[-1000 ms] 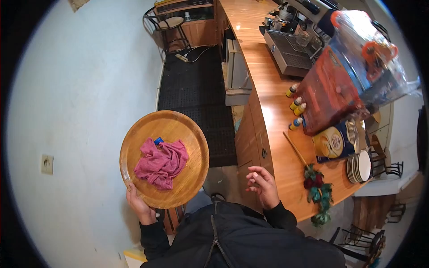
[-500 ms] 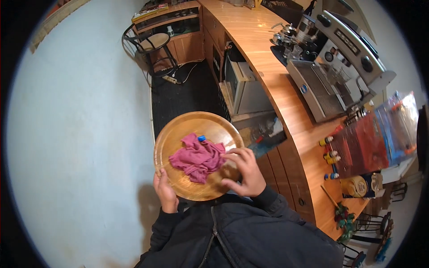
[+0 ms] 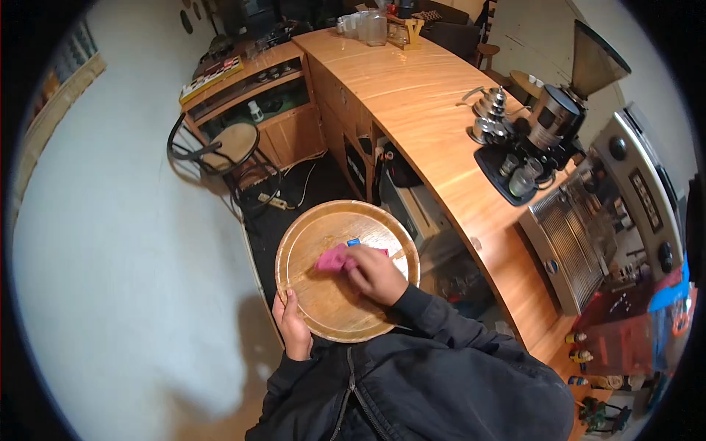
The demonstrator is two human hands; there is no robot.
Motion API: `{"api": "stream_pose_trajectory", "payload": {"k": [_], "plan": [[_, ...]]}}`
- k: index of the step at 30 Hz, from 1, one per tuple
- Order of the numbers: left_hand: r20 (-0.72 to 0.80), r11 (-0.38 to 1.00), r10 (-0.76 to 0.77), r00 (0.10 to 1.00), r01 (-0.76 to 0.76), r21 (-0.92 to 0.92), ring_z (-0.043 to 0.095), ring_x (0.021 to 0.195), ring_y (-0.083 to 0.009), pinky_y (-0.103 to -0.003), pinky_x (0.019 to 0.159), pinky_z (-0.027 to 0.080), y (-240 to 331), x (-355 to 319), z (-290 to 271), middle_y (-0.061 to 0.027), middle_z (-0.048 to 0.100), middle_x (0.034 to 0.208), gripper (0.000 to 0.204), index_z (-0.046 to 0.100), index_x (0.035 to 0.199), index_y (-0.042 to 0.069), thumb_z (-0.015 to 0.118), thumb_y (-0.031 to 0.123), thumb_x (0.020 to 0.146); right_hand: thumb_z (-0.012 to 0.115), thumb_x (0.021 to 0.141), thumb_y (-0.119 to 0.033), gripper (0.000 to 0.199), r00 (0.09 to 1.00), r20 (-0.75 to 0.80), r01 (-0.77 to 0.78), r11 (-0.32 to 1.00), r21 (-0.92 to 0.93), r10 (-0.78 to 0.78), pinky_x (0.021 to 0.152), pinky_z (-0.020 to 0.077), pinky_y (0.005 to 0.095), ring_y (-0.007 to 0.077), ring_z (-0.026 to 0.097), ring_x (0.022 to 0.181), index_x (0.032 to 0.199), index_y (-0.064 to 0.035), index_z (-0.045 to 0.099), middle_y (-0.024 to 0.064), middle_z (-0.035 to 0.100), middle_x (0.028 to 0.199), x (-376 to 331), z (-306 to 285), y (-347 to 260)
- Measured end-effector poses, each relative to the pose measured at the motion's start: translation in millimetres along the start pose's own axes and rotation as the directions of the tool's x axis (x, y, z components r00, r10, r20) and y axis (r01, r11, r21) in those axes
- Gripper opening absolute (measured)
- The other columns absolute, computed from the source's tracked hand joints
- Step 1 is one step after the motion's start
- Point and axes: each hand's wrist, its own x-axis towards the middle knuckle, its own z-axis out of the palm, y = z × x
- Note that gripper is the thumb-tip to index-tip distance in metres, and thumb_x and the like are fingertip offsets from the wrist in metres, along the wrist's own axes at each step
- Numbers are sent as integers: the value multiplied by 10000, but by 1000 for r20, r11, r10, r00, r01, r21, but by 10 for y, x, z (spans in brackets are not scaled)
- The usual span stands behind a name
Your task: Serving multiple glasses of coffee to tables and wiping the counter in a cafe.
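Observation:
My left hand (image 3: 296, 328) is closed on the lower left rim of a round wooden tray (image 3: 323, 303), thumb on top, holding it in front of my jacket. My right hand (image 3: 379, 275) is over the tray's right half, its fingers closed on a bunched pink cloth (image 3: 332, 259). Much of the cloth is hidden under that hand. Just beyond the fingers shows a small blue piece (image 3: 354, 242); whether it is attached to the cloth, I cannot tell.
A wooden counter (image 3: 412, 110) curves along my right, carrying an espresso machine (image 3: 573, 242), a coffee grinder (image 3: 553, 117) and glasses on a black tray. A round-seated stool (image 3: 237, 143) stands ahead by the pale wall (image 3: 132, 220). A power strip (image 3: 273, 201) lies on the floor.
The spread-out cloth is now bunched up in my right hand, which has closed and moved in over the tray. My view has tilted up, showing more of the counter's far end.

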Motion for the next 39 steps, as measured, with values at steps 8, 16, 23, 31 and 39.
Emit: {"api": "stream_pose_trajectory", "payload": {"k": [8, 16, 23, 31, 39], "plan": [[-203, 989, -88, 975, 61, -136, 592, 1142, -233, -366, 972, 473, 144, 1922, -54, -130, 616, 1267, 358, 544, 1308, -14, 506, 225, 1044, 538, 1012, -174, 289, 357, -785, -268, 860, 433, 506, 907, 482, 327, 192, 602, 999, 1230, 11, 584, 110, 640, 1075, 1117, -673, 1911], [-67, 997, -63, 996, 59, -55, 574, 1175, -246, -372, 1009, 447, 244, 4372, -7, -137, 583, 1319, 396, 529, 1330, -24, 479, 252, 1051, 633, 815, -305, 472, 199, -941, -938, -225, -264, 274, 1029, 407, 534, 388, 497, 1259, 1258, -148, 659, 200, 539, 1366, 263, -583, 2841], [8, 997, -64, 998, 64, -37, 559, 1189, -242, -367, 1019, 435, 443, 5976, 555, -128, 568, 1333, 407, 519, 1340, -19, 487, 262, 1047, 593, 865, -579, 696, -171, -912, -893, -450, -16, 372, 1070, 337, 602, 472, 370, 1340, 1408, -150, 526, 245, 368, 1500, 1105, -552, 3425], [9, 984, -170, 985, 170, -53, 546, 1205, -253, -389, 1032, 433, 31, 7345, 864, -141, 546, 1348, 450, 507, 1353, -32, 503, 289, 1038, 642, 872, -386, 635, 505, -616, -858, 278, -431, 605, 1133, 308, 520, 463, 383, 1346, 1428, -114, 497, 267, 410, 1466, 2876, -170, 4300], [47, 997, -45, 998, 42, 58, 552, 1188, -273, -407, 1004, 453, -38, 8926, 1520, -176, 555, 1328, 482, 518, 1324, -59, 537, 310, 1015, 498, 885, -501, 586, -319, -909, -860, -486, 158, 268, 1053, 342, 609, 387, 372, 1374, 1414, -253, 529, 102, 375, 1539, 3802, -1886, 7244]]}}
